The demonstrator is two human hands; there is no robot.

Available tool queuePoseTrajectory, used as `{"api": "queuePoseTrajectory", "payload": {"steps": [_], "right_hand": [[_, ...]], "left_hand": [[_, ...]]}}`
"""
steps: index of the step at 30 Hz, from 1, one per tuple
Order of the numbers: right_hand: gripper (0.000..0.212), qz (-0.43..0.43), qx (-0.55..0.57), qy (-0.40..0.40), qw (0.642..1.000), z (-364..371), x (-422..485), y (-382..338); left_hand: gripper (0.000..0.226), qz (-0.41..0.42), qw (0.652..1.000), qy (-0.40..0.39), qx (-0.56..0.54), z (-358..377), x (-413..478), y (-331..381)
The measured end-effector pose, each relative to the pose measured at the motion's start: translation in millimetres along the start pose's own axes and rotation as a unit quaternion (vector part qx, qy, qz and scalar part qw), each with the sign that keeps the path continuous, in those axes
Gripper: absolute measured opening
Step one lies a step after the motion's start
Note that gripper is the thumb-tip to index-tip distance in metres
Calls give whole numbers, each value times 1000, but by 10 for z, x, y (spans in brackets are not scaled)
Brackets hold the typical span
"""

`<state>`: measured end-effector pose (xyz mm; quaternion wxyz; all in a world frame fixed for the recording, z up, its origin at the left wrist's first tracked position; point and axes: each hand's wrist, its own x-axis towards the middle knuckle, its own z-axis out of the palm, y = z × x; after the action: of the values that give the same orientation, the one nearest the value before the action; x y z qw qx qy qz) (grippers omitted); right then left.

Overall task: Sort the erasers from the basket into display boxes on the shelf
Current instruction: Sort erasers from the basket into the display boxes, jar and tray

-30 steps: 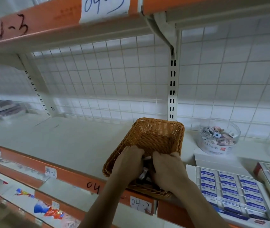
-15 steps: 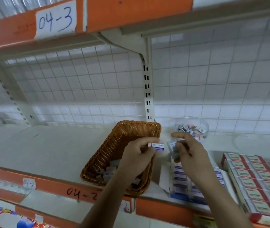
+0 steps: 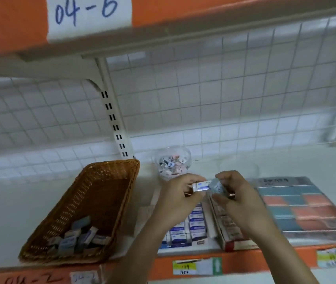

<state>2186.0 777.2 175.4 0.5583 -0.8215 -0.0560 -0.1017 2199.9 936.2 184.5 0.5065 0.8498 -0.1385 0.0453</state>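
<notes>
A brown wicker basket (image 3: 101, 193) stands on the white shelf, with several erasers (image 3: 79, 238) heaped in its near corner. My left hand (image 3: 178, 199) pinches a white and blue eraser (image 3: 200, 186). My right hand (image 3: 238, 201) grips another wrapped eraser (image 3: 217, 187) right beside it. Both hands hover over a display box of blue and white erasers (image 3: 189, 228). To the right of that box lie a red-edged display box (image 3: 230, 228) and a larger box of teal and pink erasers (image 3: 306, 208).
A clear round tub (image 3: 171, 162) of small mixed erasers stands behind the hands near the wire grid back wall. The upper shelf's orange edge, labelled 04-6, hangs overhead. Price tags line the orange front edge (image 3: 244, 261) of this shelf.
Both hands came out of the basket, each with an eraser, and moved right over the display boxes. The view swung right, so the basket now lies to the left.
</notes>
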Motion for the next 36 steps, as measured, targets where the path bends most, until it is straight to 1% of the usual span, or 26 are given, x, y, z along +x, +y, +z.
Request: {"api": "queuePoseTrajectory", "payload": {"steps": [3,8,10,12,17,22,24,25,28,30,32,34,35,36], "right_hand": [[27,-13,-37,20,999,-236,-22,110],[36,-22,-89,32,995,-587,-79,197],[40,-12,-93,42,995,-726,-105,253],[35,9,-103,54,993,-852,-125,331],[32,24,-137,57,989,-1180,-188,471],[33,35,-216,96,971,-1536,-252,671],[34,42,-242,90,965,-1657,-280,760],[31,45,-248,86,964,-1705,-287,796],[11,38,-233,84,968,-1801,-323,845],[13,36,-212,91,972,-1861,-338,864],[15,35,-220,88,971,-1916,-332,908],[22,48,-232,83,968,-1961,-312,974],[21,57,-223,83,970,-1979,-305,1004],[15,60,-212,84,972,-1992,-300,1029]], "left_hand": [[30,19,999,-14,29,235,79,99],[29,31,998,-11,50,585,178,211],[32,36,998,-17,45,723,191,263],[36,33,998,-22,46,837,196,297],[30,30,998,-40,49,1108,205,423],[30,29,998,-45,37,1380,232,470],[28,31,997,-43,50,1482,255,477],[27,33,997,-40,54,1526,263,488],[24,36,997,-40,55,1641,278,496],[21,31,997,-47,57,1693,271,490],[20,26,997,-47,61,1731,263,465],[21,23,996,-45,67,1753,260,439],[22,22,996,-44,69,1758,259,435],[23,21,996,-43,69,1761,259,431]]}}
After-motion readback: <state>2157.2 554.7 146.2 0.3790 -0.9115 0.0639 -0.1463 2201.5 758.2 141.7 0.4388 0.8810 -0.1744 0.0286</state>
